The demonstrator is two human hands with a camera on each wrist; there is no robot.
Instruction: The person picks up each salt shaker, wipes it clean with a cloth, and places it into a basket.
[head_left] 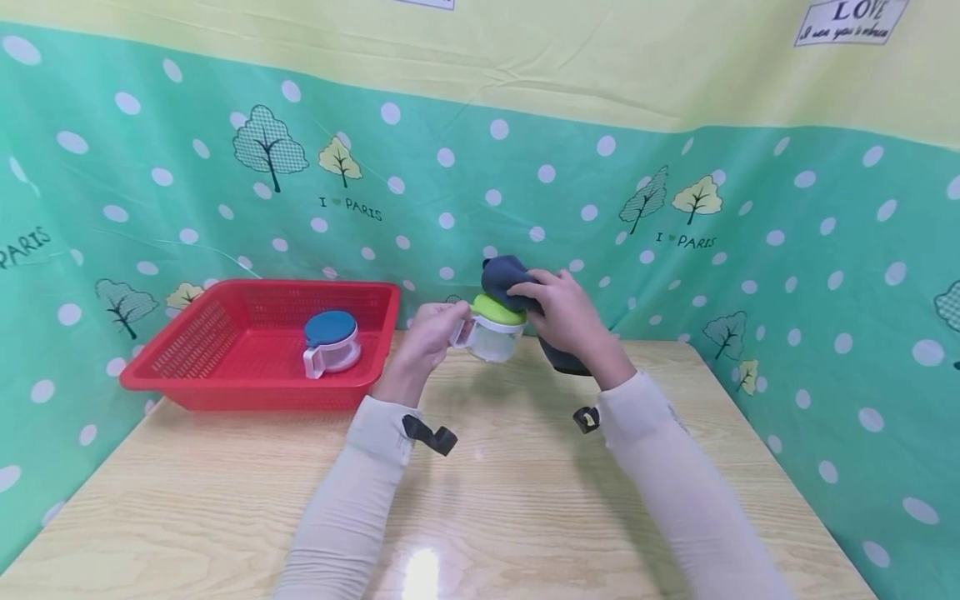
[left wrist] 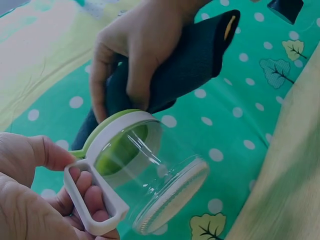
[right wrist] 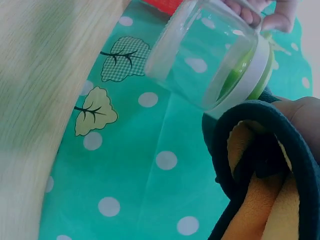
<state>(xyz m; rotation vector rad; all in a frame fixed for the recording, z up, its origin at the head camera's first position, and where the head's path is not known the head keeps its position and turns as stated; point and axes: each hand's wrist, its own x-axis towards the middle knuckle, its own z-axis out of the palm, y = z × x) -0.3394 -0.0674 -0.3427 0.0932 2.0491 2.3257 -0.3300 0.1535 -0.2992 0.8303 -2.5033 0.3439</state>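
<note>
A clear glass seasoning jar (head_left: 495, 340) with a green lid (head_left: 498, 310) and a white handle (left wrist: 95, 200) is held up over the table. My left hand (head_left: 433, 333) grips it by the handle, fingers through the loop. My right hand (head_left: 562, 308) holds a dark blue cloth (head_left: 504, 275) with an orange-yellow inner side (right wrist: 260, 200), bunched against the green lid. In the left wrist view the jar is tilted, and its lid faces the cloth. Part of the cloth hangs below the right hand.
A red plastic basket (head_left: 258, 383) stands at the back left of the wooden table (head_left: 495, 500). Inside it sits a similar jar with a blue lid (head_left: 331, 327). A green and yellow printed curtain (head_left: 450, 167) hangs behind the table and along its sides.
</note>
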